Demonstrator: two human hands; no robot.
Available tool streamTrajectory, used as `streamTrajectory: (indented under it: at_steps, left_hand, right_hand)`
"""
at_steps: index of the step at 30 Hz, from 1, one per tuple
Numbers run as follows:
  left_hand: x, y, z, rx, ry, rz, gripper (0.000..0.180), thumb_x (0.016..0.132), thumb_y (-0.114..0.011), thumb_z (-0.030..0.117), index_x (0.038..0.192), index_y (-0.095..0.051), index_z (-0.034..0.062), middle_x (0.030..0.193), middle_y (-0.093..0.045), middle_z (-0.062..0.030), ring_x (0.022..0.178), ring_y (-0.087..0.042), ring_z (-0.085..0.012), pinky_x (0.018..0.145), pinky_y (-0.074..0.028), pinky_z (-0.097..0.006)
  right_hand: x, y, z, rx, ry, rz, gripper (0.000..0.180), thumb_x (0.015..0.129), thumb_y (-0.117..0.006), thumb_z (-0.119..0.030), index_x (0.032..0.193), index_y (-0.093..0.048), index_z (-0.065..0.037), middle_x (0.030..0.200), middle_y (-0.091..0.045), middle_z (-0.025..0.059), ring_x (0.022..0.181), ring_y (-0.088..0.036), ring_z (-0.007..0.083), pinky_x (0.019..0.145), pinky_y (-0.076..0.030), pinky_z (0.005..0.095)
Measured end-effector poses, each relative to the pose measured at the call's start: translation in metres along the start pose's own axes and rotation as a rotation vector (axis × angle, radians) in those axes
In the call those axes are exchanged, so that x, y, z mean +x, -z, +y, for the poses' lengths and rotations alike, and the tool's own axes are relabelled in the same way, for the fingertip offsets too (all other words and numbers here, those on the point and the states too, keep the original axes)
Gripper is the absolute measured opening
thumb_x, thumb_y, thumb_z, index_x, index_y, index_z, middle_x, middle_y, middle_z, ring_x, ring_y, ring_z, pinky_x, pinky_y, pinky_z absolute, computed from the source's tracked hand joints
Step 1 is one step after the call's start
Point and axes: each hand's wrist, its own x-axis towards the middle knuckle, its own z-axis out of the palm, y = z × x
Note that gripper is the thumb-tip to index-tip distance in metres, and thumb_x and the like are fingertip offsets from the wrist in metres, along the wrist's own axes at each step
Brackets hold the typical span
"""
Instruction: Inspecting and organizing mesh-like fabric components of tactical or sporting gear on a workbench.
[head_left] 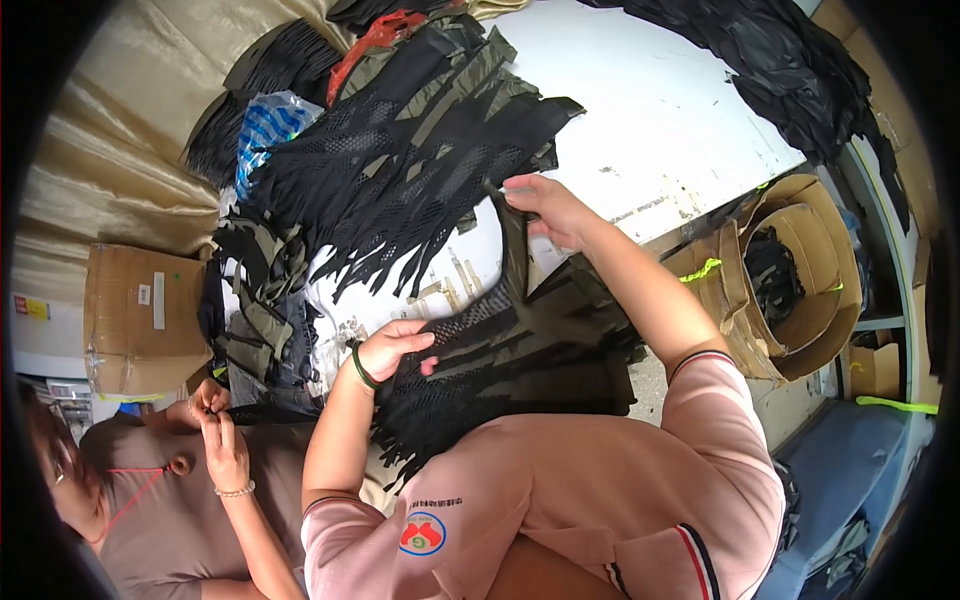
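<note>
My left hand (395, 352) is closed on the edge of a black mesh fabric piece (482, 316), its thumb on top. Farther up and to the right, my right hand (548, 208) pinches the upper end of a dark cloth strip (514, 250) between thumb and fingers. The strip runs down to the mesh piece; whether they are joined I cannot tell. Below both hands, a heap of black and dark green cut fabric pieces (560, 345) hangs over the table's near edge. A large pile of black mesh and camouflage pieces (430, 130) lies beyond my left hand.
White table (640, 110) ahead, with black plastic (790, 70) at its far right. Nested cardboard boxes (705, 290) stand right, holding black material. A closed carton (150, 310) is left. Close on my left, a co-worker's hands (228, 455) hold something small and dark. Blue-striped plastic bag (270, 130) beside the pile.
</note>
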Motion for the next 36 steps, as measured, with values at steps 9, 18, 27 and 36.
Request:
streamTrajectory:
  at_steps: [9, 18, 27, 36]
  left_hand:
    - [0.055, -0.076, 0.048, 0.087, -0.474, 0.125, 0.038, 0.092, -0.054, 0.006, 0.128, -0.043, 0.0005, 0.115, -0.057, -0.0099, 0.105, -0.054, -0.013, 0.09, -0.042, -0.025]
    - [0.083, -0.096, 0.051, 0.336, -0.499, 0.323, 0.007, 0.089, -0.059, 0.007, 0.092, -0.061, 0.0008, 0.075, -0.06, 0.0014, 0.067, -0.049, -0.0041, 0.061, -0.041, -0.02]
    - [0.074, -0.101, 0.045, 0.583, -0.413, 0.498, 0.02, 0.077, -0.073, 0.007, 0.073, -0.054, 0.0026, 0.067, -0.053, 0.0002, 0.06, -0.046, -0.0062, 0.055, -0.041, -0.024]
    - [0.061, -0.122, 0.038, 0.754, -0.808, 0.552, 0.017, 0.075, -0.071, 0.005, 0.074, -0.055, 0.0028, 0.075, -0.053, -0.0118, 0.064, -0.056, -0.0275, 0.056, -0.043, -0.036]
  right_hand:
    - [-0.08, -0.051, 0.021, -0.272, 0.61, 0.221, 0.023, 0.082, -0.069, -0.012, 0.101, -0.057, -0.005, 0.087, -0.058, 0.0012, 0.086, -0.056, 0.0118, 0.076, -0.044, 0.0243]
    - [-0.12, -0.044, -0.001, -1.406, 1.003, 0.257, 0.034, 0.078, -0.068, -0.012, 0.109, -0.057, -0.006, 0.087, -0.062, 0.0085, 0.086, -0.058, 0.0299, 0.083, -0.042, 0.04]
    - [-0.109, -0.039, -0.02, -1.542, 0.697, -0.027, 0.012, 0.082, -0.062, -0.011, 0.093, -0.063, -0.009, 0.076, -0.064, 0.012, 0.07, -0.062, 0.0292, 0.059, -0.047, 0.0374]
    - [-0.085, -0.022, 0.003, -0.617, 0.373, 0.169, 0.025, 0.089, -0.061, -0.016, 0.067, -0.052, -0.008, 0.066, -0.057, 0.0005, 0.061, -0.051, 0.0182, 0.056, -0.044, 0.0371]
